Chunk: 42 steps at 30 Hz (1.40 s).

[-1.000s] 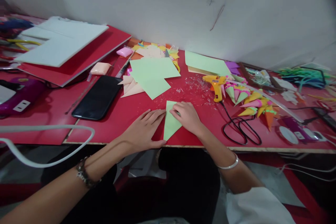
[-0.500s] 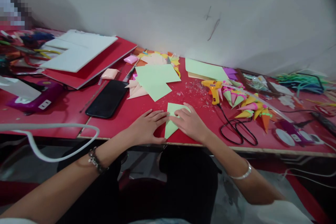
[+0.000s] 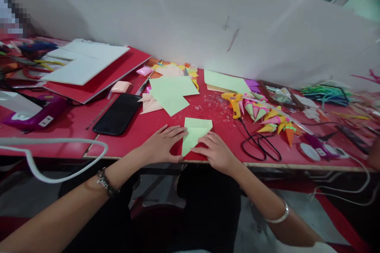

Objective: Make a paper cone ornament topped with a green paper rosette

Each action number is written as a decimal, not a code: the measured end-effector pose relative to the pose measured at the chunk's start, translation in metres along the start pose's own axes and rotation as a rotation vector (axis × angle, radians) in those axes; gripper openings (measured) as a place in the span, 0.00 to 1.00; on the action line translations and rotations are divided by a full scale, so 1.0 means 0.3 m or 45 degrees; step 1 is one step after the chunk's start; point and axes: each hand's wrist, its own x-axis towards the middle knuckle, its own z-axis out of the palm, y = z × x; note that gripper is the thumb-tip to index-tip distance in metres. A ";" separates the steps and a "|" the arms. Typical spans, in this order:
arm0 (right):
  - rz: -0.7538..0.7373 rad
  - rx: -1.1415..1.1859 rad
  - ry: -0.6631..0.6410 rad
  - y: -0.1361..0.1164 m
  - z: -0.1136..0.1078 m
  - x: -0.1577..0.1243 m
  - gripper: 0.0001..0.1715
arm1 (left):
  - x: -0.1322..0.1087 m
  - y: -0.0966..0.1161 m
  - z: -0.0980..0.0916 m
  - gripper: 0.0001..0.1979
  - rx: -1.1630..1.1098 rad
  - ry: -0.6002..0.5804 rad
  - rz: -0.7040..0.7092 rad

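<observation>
A light green folded paper lies near the front edge of the red table, with a flap along its top and narrowing to a point at the bottom. My left hand rests flat at its left, fingers stretched out and the fingertips on the paper's left edge. On the other side, my right hand touches the right edge with slightly bent fingers, the thumb reaching over the lower part. Neither hand grips the paper. Beyond it lie more light green sheets.
A black phone lies at left, near a purple power strip and a white cable loop. To the right are a yellow glue gun with its black cord and several small paper cones. White boards stand behind left.
My right hand has slid down and right off the top of the paper, showing its upper flap. The left hand stays at the left edge. The view has shifted slightly.
</observation>
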 end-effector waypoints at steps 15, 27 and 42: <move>0.451 -0.080 0.117 0.194 -0.040 -0.062 0.28 | 0.000 0.001 -0.009 0.38 -0.043 -0.028 0.000; 0.386 0.074 0.079 -0.006 -0.016 0.032 0.20 | 0.006 0.083 -0.095 0.22 -0.464 0.515 -0.033; 0.316 0.220 -0.059 -0.106 -0.074 -0.001 0.30 | -0.079 0.116 0.036 0.37 -0.013 0.267 0.103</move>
